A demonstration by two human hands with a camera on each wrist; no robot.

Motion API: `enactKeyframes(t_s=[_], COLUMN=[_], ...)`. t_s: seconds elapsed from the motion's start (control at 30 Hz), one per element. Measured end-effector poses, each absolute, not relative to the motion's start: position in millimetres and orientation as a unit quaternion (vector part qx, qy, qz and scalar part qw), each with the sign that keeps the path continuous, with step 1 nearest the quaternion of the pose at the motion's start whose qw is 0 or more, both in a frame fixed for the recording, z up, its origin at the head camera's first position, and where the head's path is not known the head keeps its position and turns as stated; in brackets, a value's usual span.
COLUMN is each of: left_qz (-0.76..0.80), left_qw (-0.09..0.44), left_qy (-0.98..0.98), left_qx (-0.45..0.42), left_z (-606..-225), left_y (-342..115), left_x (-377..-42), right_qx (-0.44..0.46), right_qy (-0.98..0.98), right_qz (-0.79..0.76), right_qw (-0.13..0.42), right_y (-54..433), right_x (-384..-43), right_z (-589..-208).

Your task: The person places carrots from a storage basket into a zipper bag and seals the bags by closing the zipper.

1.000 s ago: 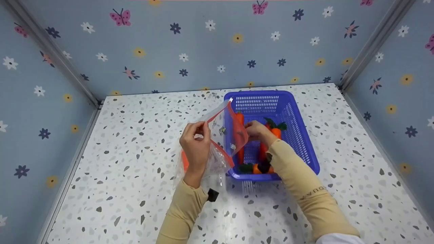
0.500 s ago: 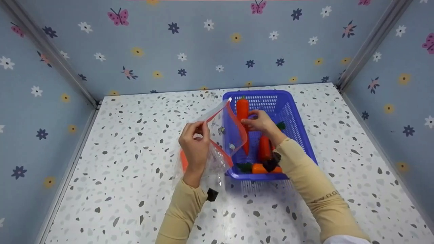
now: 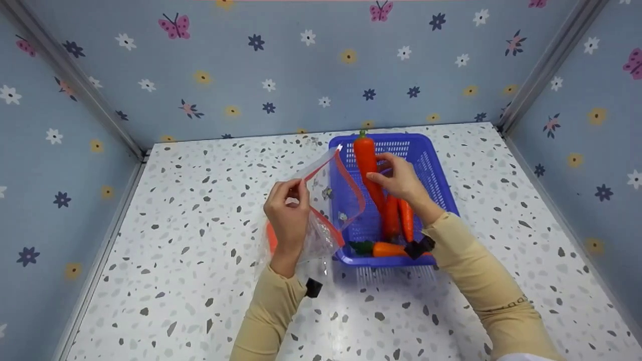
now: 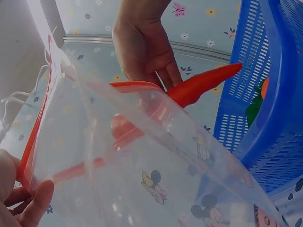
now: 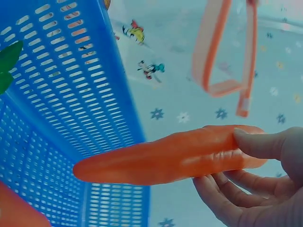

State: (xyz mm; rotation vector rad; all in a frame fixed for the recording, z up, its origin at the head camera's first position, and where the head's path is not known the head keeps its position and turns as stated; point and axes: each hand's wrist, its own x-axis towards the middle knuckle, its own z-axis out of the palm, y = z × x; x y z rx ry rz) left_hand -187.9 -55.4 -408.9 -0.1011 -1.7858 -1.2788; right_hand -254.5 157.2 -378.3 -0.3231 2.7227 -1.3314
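Carrot [image 3: 367, 159] in right hand [image 3: 403, 179]; bag [image 3: 320, 238] beside

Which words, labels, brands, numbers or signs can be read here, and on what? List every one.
None can be read.
Right sleeve: dark lettering, too small and blurred to read.
Bag: cartoon figures, no words that I can make out.
Wall: flowers and butterflies, no lettering.

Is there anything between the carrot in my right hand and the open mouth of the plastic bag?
Only the plastic bag itself: its red-edged rim stands on the side facing the carrot in your right hand, so the carrot probably has to clear that edge. No other object shows between them.
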Motion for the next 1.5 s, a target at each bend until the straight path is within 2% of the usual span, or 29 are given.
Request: enactKeyframes(t_s=[0.37,0.67,1.17,1.5], left_qz=[-0.525,-0.512,-0.515,-0.527], left_qw=[0.446,0.453,0.450,0.449], left_qy=[-0.724,-0.729,-0.729,-0.720], left_qx=[-0.040,-0.043,-0.035,-0.041], left_z=[-409,-409,-409,-407], left_y=[-53,-55,-55,-55], left_x=[-188,-188,-187,-186], right_qx=[-0.160,-0.209,-0.240,-0.296], right_qy=[0.908,0.922,0.946,0.915], right_qz=[-0.386,-0.326,-0.216,-0.275], right_qw=[0.032,0.013,0.022,0.001], right_y=[152,137,112,102], right_x=[-218,-201,-202,-206], right_z=[-362,-358,-364,-370])
